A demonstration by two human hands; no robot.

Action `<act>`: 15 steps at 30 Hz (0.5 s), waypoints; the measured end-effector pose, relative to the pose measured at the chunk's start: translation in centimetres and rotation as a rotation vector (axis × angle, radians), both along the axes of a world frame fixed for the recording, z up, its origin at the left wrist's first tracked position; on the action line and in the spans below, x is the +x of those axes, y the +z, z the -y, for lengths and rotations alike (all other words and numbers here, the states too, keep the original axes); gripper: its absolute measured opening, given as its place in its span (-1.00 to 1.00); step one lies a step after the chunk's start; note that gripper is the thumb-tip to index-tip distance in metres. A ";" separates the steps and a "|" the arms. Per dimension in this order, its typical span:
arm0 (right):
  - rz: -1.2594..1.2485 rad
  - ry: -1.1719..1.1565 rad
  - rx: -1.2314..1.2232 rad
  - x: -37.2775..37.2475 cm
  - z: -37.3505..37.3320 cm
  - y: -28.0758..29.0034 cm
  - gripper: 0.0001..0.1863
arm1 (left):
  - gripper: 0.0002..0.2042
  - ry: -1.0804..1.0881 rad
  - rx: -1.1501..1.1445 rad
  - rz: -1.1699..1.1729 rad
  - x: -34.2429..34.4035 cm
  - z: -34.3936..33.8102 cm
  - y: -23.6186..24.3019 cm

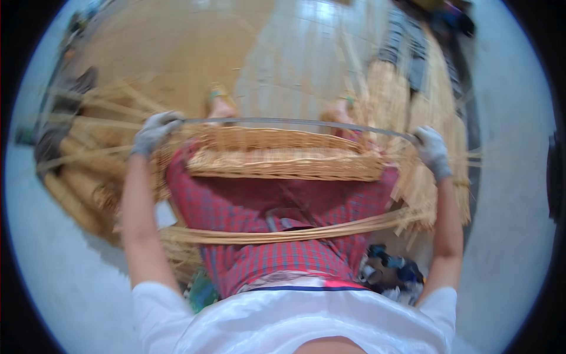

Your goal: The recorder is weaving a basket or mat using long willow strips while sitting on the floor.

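My gloved left hand (155, 132) is closed on one end of a long, narrow grey strip (283, 121). The other end is in my gloved right hand (432, 151), also closed. Stretched between both hands, the strip bows slightly and passes over the far side of a long, shallow wicker basket (289, 171). This light-brown woven basket rests across my knees, over a red checked cloth (283, 256). Whether the strip touches the basket's far rim, I cannot tell. Closer to my body, a bundle of thin cane strips (289, 237) lies across my lap.
Large bundles of pale straw-like strips (439, 100) lie at the right. On the left are brown rolls (79, 183) and loose strips. Beyond the basket are my sandalled feet (221, 109). Small mixed items (392, 271) sit by my right side, and a green item (203, 290) by my left.
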State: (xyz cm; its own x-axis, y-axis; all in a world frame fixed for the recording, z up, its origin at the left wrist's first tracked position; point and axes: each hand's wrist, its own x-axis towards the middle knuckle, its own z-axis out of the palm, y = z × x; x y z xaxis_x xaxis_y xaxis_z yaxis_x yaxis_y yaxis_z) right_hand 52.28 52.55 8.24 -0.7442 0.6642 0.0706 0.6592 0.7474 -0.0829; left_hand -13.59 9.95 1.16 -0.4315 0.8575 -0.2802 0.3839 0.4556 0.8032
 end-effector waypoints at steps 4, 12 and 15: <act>-0.015 0.039 -0.010 1.7 -1.8 -1.8 -0.88 | -0.80 -0.003 0.072 0.098 -0.8 -0.2 -0.4; 0.036 0.018 -0.002 1.5 -2.6 -2.4 -0.75 | -0.80 0.079 -0.008 0.125 -1.9 0.5 -1.1; 0.027 0.004 -0.035 1.1 -2.6 -2.3 -0.74 | -0.81 0.088 0.015 0.086 -2.2 0.5 -1.7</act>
State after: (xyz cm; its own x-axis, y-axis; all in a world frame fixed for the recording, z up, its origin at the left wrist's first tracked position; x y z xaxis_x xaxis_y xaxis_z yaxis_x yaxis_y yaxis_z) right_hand 53.43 55.17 5.89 -0.7482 0.6629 0.0270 0.6585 0.7470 -0.0908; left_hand -15.74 9.49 -0.52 -0.4797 0.8219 -0.3072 0.2724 0.4723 0.8383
